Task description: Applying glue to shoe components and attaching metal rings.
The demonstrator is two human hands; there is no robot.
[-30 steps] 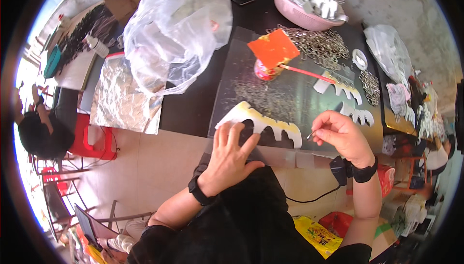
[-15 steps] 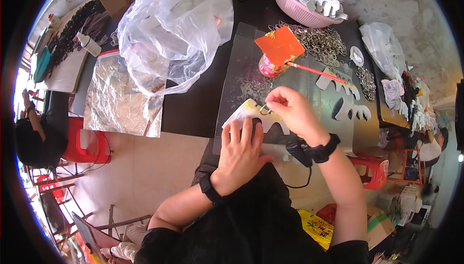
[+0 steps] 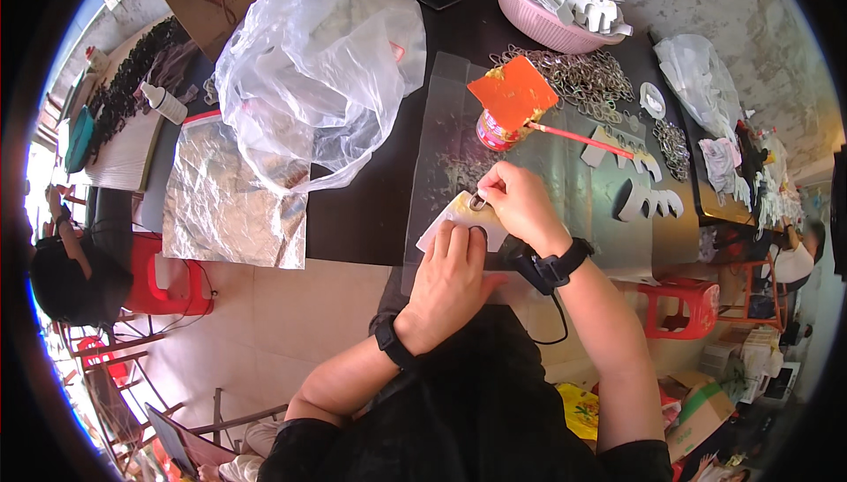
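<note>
The bare left hand [image 3: 445,283] pressed its fingers onto a thin, white, yellow-smeared strip [image 3: 460,210] near the front of the black table [image 3: 348,230], seemingly to steady it, thumb apart, clamping nothing. Thumb and finger together, the bare right hand [image 3: 522,207] pinched a small silvery metal loop [image 3: 477,202] at the strip's upper edge, probably for finer control. A red plastic stool [image 3: 141,292] stood leftmost; next came a crinkled silver foil bag [image 3: 234,226], the clear plastic sheet [image 3: 441,120] under the strip, and a mottled grey wall [image 3: 732,5].
</note>
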